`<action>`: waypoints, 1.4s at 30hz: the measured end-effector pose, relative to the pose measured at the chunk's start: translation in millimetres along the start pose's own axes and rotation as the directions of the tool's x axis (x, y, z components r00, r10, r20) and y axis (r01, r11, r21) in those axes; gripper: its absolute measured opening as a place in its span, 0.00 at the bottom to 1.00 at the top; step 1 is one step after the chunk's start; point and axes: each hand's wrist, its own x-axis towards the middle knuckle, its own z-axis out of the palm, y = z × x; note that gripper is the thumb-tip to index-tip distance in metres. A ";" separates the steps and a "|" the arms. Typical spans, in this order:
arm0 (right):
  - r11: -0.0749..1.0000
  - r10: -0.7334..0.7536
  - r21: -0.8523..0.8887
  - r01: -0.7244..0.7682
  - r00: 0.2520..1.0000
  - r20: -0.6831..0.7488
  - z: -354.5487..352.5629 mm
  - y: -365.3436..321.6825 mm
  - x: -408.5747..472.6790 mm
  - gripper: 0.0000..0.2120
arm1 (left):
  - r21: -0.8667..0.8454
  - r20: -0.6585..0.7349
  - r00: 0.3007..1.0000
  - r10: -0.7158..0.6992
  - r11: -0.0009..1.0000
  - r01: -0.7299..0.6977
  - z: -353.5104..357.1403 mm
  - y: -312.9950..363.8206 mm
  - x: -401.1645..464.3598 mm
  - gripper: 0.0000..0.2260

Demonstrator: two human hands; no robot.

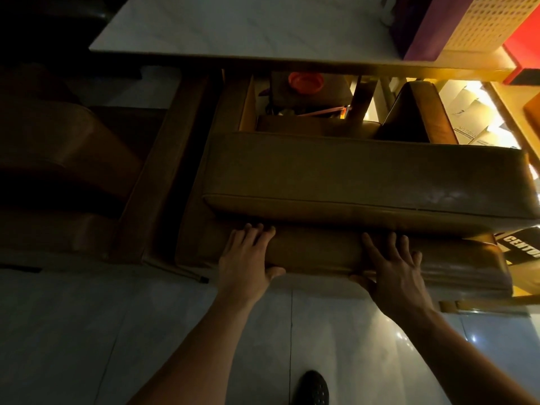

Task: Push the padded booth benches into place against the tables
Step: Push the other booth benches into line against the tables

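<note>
The padded booth bench [365,176] lies across the middle of the frame, its long axis running left to right, directly ahead of both hands and below the pale worktop [233,27] at the top. The left hand [248,255] and right hand [391,267] rest spread flat on the backrest's top edge, thumbs hooked over the near side, neither closed around anything; both look equally near. The push should go straight up-frame, toward the worktop. Beyond the seat an open compartment holds clutter, including an orange round lid [306,80], otherwise too dim to tell
</note>
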 end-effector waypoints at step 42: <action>0.999 0.032 -0.035 -0.028 0.992 0.124 -15.0 -5.0 -1.0 0.45 | -0.024 0.162 0.986 -0.034 0.999 0.039 -16.4 5.9 6.6 0.39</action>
